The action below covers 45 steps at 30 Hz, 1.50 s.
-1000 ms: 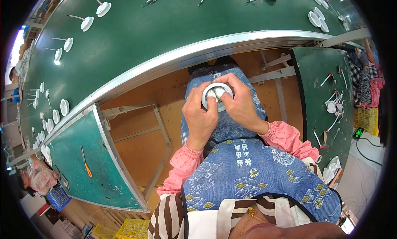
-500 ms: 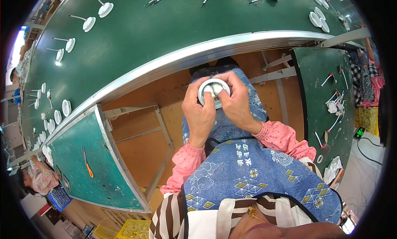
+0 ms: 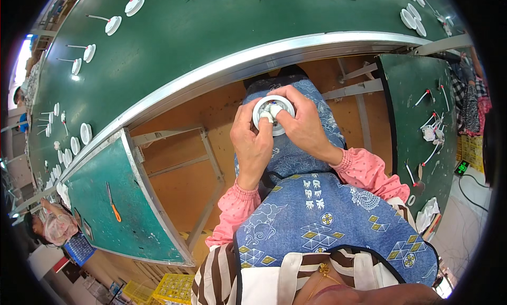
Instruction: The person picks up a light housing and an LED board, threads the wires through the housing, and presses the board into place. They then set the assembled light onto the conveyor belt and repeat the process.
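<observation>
Above my lap, both hands hold a round white lamp housing [image 3: 256, 113], its open ring side facing up. My left hand [image 3: 251, 144] grips its left edge, with the fingers curled round the outside and the thumb pressed inside. From the right, my right hand [image 3: 305, 130] closes on the rim, and its thumb also reaches into the middle. White coverings wrap both thumb tips. Small wires and parts show inside the ring, mostly hidden by the thumbs.
The green table [image 3: 211, 62] with a metal edge [image 3: 222, 65] lies ahead, bearing white lamp parts [image 3: 113, 25] with leads. Scissors [image 3: 113, 202] lie on the left side table [image 3: 142, 220]. Wired pieces [image 3: 433, 132] rest on the right table [image 3: 417, 78]. Other people sit at both sides.
My thumbs have shifted slightly inside the housing, the right one moving up and left. The housing is tilted a little differently, showing more of the wires inside. The view has moved slightly.
</observation>
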Available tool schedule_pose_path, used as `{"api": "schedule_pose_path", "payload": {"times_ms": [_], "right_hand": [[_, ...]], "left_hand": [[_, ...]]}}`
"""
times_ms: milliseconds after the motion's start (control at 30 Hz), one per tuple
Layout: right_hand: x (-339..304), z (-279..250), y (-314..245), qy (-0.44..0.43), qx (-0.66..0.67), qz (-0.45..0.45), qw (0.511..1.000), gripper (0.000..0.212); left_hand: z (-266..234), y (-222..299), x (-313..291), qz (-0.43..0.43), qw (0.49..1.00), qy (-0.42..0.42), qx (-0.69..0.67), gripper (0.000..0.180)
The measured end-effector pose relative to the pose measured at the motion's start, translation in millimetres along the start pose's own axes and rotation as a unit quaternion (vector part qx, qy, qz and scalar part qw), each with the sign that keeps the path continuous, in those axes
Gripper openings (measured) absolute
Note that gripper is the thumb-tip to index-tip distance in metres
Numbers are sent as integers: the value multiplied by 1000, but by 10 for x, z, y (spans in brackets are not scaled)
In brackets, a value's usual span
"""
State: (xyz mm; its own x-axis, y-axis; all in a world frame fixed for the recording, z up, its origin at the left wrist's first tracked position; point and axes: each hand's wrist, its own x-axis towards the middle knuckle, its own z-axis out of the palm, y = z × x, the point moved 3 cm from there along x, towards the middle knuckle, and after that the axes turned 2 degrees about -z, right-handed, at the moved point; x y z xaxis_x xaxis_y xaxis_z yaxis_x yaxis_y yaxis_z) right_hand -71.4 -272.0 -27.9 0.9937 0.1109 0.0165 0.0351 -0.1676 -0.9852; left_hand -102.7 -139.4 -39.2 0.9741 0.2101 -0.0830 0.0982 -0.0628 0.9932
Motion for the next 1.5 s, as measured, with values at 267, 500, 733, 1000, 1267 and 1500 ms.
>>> {"api": "schedule_pose_path", "payload": {"times_ms": [267,500,733,1000,1267,1500], "right_hand": [[-109,14,8,-6,22,-4,1000,18],[168,18,152,-66,59,21,996,19],[130,57,-69,-44,157,13,987,35],[92,35,83,-18,119,46,992,32],[30,152,-17,22,69,-32,997,20],[39,194,156,52,1,-27,998,24]], "left_hand": [[73,15,-133,-27,998,28,-53,22],[81,-153,-22,-21,999,23,-45,28],[138,-24,2,-38,986,43,-154,38],[94,18,67,-11,992,40,-118,26],[118,-58,50,-19,985,114,-126,11],[120,-349,156,-78,983,74,-147,12]]}}
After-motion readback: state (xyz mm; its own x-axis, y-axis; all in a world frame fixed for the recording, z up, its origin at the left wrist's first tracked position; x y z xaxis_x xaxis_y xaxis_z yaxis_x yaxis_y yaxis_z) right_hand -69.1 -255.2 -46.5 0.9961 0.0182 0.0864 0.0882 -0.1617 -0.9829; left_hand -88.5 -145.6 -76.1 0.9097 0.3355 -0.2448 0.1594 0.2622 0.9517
